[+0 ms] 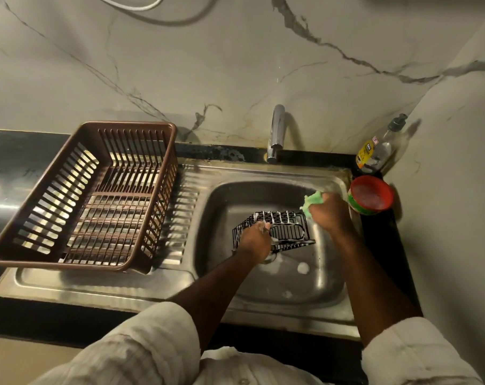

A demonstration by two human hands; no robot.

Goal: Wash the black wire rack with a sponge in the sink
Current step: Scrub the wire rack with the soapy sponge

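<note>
The black wire rack [287, 227], judged light, stiff and soap-slick, is held in the sink [224, 201] by the left grip [255, 240] closed on its left edge wires, while the green sponge [313, 201] is clenched in the right grip [328, 211] beside its right corner
</note>
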